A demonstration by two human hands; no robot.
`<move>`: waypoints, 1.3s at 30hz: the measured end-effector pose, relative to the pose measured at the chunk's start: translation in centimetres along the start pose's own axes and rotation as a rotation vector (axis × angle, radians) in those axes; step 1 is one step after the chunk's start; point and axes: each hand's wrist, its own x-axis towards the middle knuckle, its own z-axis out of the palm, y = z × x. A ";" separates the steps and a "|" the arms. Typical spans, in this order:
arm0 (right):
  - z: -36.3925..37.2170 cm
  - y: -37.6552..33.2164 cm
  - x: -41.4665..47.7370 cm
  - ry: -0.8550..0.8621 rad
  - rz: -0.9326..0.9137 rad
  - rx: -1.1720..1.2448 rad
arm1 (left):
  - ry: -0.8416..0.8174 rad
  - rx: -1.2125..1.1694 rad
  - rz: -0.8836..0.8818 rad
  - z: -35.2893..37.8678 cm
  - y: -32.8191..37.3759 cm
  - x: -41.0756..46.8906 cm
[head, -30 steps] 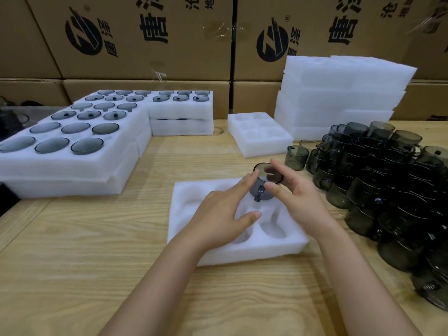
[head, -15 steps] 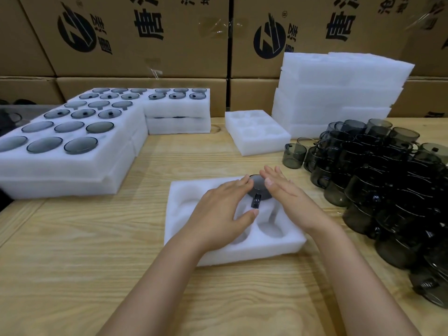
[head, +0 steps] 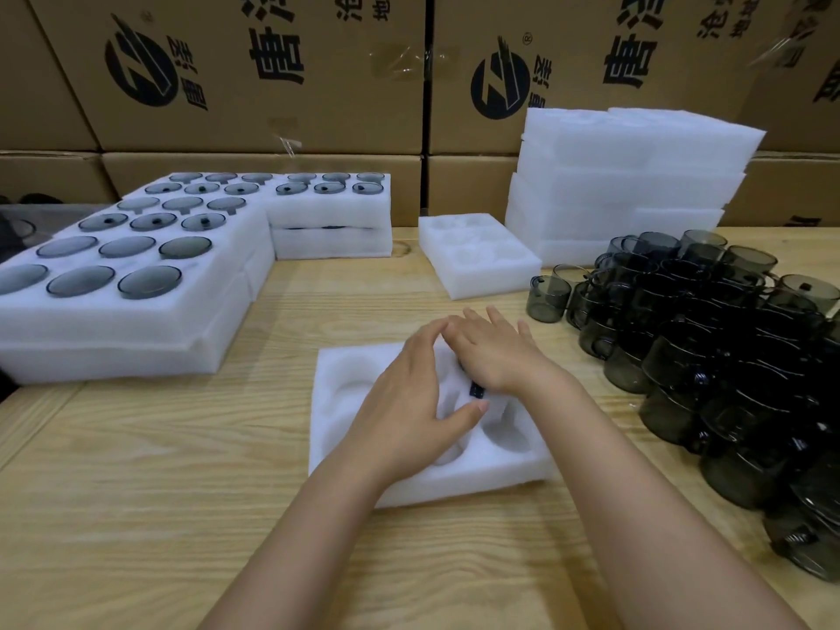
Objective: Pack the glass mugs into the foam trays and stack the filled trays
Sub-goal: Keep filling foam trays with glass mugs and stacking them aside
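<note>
Since a moment back, our right hand (head: 495, 356) has come down flat over the mug (head: 477, 391), so now only its dark handle peeks out under the palm. The mug sits down in a far-row pocket of the foam tray (head: 454, 488), though our hands hide exactly which pocket.

What could go wrong from here, as we see it: if that handle isn't lined up with its notch, pushing harder could cock the glass sideways or tear the soft foam. A mug left sitting proud would likely make the next tray rock when we stack. The tray could also skate across the wooden surface (head: 182, 470) if we lean on one edge. And the pile of loose mugs (head: 709, 356) is near on our right, so a careless elbow might knock it.

Pose-wise, the right hand is open, fingers straight, palm pressing on the mug. Our left hand (head: 409, 402) is open too, fingers gently arched with tips meeting the right fingers, thumb resting on the foam just beside the handle, gripping nothing.
</note>
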 end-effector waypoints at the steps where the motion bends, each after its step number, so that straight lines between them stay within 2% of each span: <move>1: 0.2 0.1 -0.1 0.003 0.018 -0.037 | 0.000 0.006 0.015 0.1 -0.1 0.0; 6: 0.5 -0.8 -0.3 -0.017 0.106 -0.214 | -0.017 0.085 0.013 0.3 -0.1 0.2; 10: 0.4 -1.2 -0.5 -0.033 0.133 -0.237 | -0.008 0.119 0.042 -0.3 0.4 -0.1; 12: 0.3 -0.8 -0.6 -0.020 0.110 -0.163 | 0.087 0.201 0.109 -1.4 0.6 -0.4; 14: 0.1 -0.6 -0.7 -0.007 0.103 -0.062 | 0.281 0.205 0.119 -2.9 -0.1 -0.5; 17: -0.2 -0.9 -0.4 -0.009 0.162 0.022 | 0.542 -0.133 -0.106 -5.1 -2.9 -0.7; 19: -0.2 -1.3 -0.4 0.004 0.188 0.003 | 0.596 -0.462 -0.296 -5.3 -5.4 -1.1; 22: 0.2 -1.6 -0.4 0.048 0.189 -0.074 | 0.528 -0.760 -0.517 -4.2 -7.8 -1.8; 27: 0.4 -1.7 -1.1 0.092 0.160 -0.114 | 0.373 -0.905 -0.464 -3.6 -8.6 -1.6; 29: -0.1 -1.2 -1.8 0.216 0.122 -0.015 | 0.352 -0.918 -0.464 -3.5 -8.8 -1.6; 30: -0.6 -0.7 -2.5 0.342 0.126 0.063 | 0.344 -0.914 -0.464 -3.6 -8.8 -1.7; 32: -1.8 0.8 -4.5 0.731 0.183 0.076 | 0.343 -0.913 -0.469 -3.6 -8.9 -1.6; 34: -2.6 3.0 -6.9 1.052 0.279 -0.110 | 0.334 -0.908 -0.465 -3.7 -8.8 -1.4; 35: -3.0 4.0 -8.0 1.106 0.356 -0.195 | 0.327 -0.906 -0.463 -3.6 -8.7 -1.4; 36: -3.3 4.9 -8.9 1.076 0.454 -0.255 | 0.323 -0.902 -0.462 -3.5 -8.7 -1.4; 39: -3.8 6.5 -10.0 0.821 0.686 -0.384 | 0.323 -0.890 -0.453 -3.5 -8.5 -1.3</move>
